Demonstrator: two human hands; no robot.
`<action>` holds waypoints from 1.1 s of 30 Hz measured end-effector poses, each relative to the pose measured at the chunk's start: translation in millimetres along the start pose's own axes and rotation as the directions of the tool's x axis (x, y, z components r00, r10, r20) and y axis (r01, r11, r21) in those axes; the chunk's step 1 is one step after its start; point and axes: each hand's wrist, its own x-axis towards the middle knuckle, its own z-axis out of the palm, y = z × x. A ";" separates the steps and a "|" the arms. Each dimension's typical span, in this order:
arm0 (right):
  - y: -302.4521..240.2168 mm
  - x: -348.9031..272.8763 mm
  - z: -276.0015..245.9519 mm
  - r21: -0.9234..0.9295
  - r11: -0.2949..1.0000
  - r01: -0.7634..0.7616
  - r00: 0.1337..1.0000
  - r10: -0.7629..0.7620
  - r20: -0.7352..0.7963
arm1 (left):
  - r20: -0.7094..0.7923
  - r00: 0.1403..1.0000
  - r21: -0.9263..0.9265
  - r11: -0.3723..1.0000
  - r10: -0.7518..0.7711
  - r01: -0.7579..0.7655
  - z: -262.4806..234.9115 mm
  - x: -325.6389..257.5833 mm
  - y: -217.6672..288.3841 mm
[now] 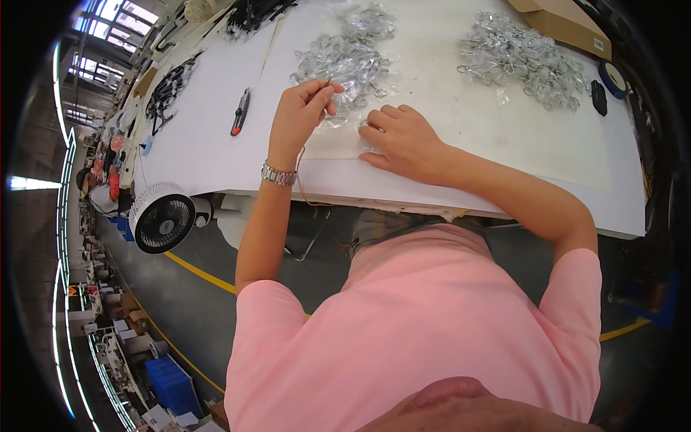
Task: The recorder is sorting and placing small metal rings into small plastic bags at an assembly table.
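My left hand point(301, 115) is raised over the table, thumb and forefinger pinched on a thin dark strand. A thin brown cord point(299, 176) runs from below this hand past the wrist to the table's near edge; it looks like the same strand. My right hand point(407, 144) rests on the tabletop with bent fingers, at a small clear, shiny piece point(372, 127) mostly hidden under them. Just beyond my hands lies a heap of metal hooks or rings in clear plastic bags point(342, 61). A similar heap of bagged metal pieces point(522, 61) sits farther right.
A utility knife point(241, 112) lies left of my left hand. Black straps point(170, 92) are bundled at the far left. A tape roll point(612, 79), a small black object point(599, 98) and a cardboard box point(565, 27) stand right. A fan point(164, 219) is by the left table edge.
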 end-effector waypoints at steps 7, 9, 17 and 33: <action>27.0 -10.0 -4.2 -0.093 0.989 -0.115 0.989 0.122 0.078 | -0.015 0.999 -0.049 0.998 -0.050 0.049 15.7 -22.1 -21.0; 37.4 -13.3 -9.8 -0.071 0.981 -0.179 0.983 0.182 0.037 | 0.000 0.999 -0.048 0.998 -0.047 0.047 18.5 -22.0 -23.8; 56.5 -11.9 -13.6 0.537 0.639 -0.550 0.801 0.587 0.122 | 0.087 0.996 -0.033 0.999 -0.013 0.016 54.2 -5.8 -13.0; 78.8 -13.7 -23.8 0.888 0.081 -0.452 0.752 0.569 0.331 | 0.511 0.857 -0.526 0.762 -0.072 0.377 70.6 58.0 -32.0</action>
